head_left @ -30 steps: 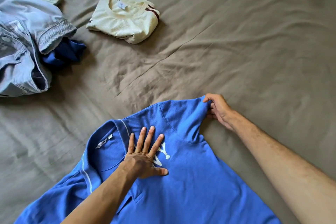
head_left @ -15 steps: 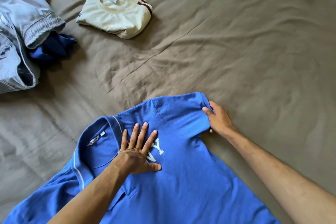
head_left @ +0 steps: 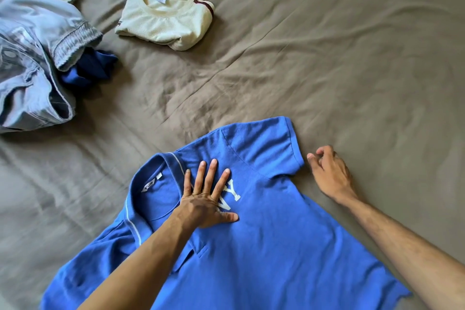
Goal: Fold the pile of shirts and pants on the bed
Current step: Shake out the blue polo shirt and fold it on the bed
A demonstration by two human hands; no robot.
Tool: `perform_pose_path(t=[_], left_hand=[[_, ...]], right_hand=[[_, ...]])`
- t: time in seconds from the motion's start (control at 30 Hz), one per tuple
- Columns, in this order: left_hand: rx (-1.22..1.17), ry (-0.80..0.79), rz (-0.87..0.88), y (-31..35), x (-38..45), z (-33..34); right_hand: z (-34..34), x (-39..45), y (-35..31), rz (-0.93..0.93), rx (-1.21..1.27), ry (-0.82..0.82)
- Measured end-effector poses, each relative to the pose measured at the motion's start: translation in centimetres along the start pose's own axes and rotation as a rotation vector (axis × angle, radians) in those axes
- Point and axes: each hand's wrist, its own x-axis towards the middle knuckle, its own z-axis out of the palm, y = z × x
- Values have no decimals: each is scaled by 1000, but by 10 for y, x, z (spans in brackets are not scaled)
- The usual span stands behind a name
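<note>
the polo shirt (head_left: 264,246) under the left hand's fingers (head_left: 206,178) is bright blue, with white block letters (head_left: 232,192) beside those fingers and a thin white stripe (head_left: 130,219) along its collar. the bed sheet (head_left: 327,58) is plain taupe brown. beyond the fingers, the folded shirt (head_left: 163,17) is cream with dark maroon stripes at its sleeve. the jeans (head_left: 32,58) are pale washed blue denim, and a dark blue garment (head_left: 88,70) shows just beside them.

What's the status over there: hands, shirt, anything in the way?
Left hand flat, pressing blue polo shirt. Right hand beside the sleeve, loosely curled, holding nothing. Nothing in the way; cream shirt folded, jeans pile waiting.
</note>
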Motion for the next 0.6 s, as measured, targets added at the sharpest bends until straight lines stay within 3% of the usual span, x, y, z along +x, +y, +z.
perform_pose_path(t=[0.1, 0.23, 0.33, 0.4, 0.5, 0.6], left_hand=[[-17, 235, 79, -3, -13, 9], [38, 519, 183, 0, -50, 32], [112, 522, 233, 2, -82, 62], [155, 477, 246, 8, -97, 78], [164, 449, 254, 18, -101, 89], [173, 446, 311, 27, -95, 85]], right_hand=[[6, -53, 17, 19, -53, 85], [14, -143, 44, 165, -127, 314], [32, -220, 75, 339, -38, 432], [49, -272, 97, 575, 70, 456], [67, -333, 122, 984, 229, 315], [79, -369, 135, 1048, 236, 184]])
